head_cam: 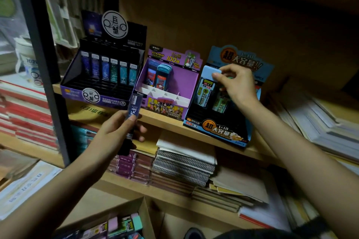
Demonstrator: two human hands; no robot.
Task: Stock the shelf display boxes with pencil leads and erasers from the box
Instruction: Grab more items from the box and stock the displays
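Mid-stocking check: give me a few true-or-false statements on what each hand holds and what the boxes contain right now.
1. The left hand holds a dark blue lead case. True.
2. The right hand is empty. False: it pinches a light blue case at the blue display box.
3. The dark display box on the left holds a row of upright cases. True.
4. The cardboard box below is empty. False: erasers lie in it.

Purple display box (171, 85); light-blue lead case (208, 72).
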